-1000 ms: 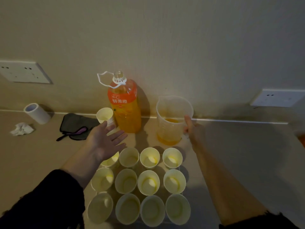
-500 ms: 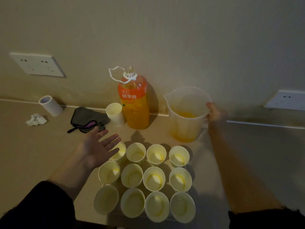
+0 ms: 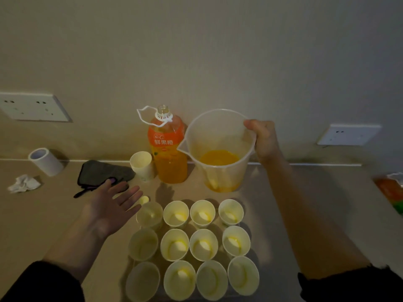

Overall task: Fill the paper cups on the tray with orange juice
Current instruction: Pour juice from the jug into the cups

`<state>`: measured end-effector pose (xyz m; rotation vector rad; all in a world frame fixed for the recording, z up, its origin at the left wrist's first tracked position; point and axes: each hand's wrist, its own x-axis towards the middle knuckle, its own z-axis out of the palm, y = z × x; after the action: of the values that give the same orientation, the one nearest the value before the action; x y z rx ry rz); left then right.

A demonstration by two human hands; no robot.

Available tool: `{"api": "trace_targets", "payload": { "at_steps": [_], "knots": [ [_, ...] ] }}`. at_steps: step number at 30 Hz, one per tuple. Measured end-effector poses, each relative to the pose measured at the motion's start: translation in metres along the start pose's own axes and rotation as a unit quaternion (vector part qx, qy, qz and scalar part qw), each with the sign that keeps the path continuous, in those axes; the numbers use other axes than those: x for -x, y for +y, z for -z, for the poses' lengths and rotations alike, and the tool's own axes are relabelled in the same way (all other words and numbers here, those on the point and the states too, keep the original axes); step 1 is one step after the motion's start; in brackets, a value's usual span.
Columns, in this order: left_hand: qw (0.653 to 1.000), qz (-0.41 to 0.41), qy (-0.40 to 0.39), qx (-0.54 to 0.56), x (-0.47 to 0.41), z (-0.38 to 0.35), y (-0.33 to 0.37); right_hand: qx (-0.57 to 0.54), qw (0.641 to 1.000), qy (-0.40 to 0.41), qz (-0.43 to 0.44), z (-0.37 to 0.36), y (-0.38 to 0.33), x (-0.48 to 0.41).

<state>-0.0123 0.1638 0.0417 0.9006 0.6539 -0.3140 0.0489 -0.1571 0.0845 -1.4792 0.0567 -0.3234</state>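
On a smooth beige counter, twelve round paper cups are ranged in three rows of four. Behind them, a translucent plastic jug, shallow with orange juice, is gripped at its right side by the right hand, beside an uncapped bottle. The left hand is held spread, palm up, left of the cups.

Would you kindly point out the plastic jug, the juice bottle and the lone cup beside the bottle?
plastic jug point(image 3: 218, 131): head view, clear upper wall.
juice bottle point(image 3: 164, 140): head view, orange label.
lone cup point(image 3: 144, 174): head view, outer side wall.
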Motion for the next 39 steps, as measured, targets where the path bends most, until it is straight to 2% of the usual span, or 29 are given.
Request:
{"api": "trace_targets", "payload": {
  "at_steps": [8, 17, 25, 35, 39],
  "knots": [
    [0.999, -0.023, -0.006, -0.025, -0.005, -0.001, 0.015, 0.100, 0.992, -0.073, 0.013, -0.026, -0.006, 0.009],
    [0.997, -0.066, 0.031, -0.019, -0.003, 0.016, 0.006, 0.221, 0.960, -0.171, 0.028, -0.037, 0.008, -0.001],
    [0.994, -0.053, 0.085, 0.044, 0.006, 0.027, -0.014, 0.316, 0.915, -0.244, 0.052, -0.053, 0.028, -0.006],
    [0.988, -0.034, 0.114, 0.093, 0.007, 0.032, -0.030, 0.402, 0.869, -0.279, 0.077, -0.073, 0.049, -0.011],
    [0.987, -0.033, 0.129, 0.087, 0.004, 0.035, -0.034, 0.451, 0.840, -0.289, 0.088, -0.079, 0.051, -0.010]
  ]
}}
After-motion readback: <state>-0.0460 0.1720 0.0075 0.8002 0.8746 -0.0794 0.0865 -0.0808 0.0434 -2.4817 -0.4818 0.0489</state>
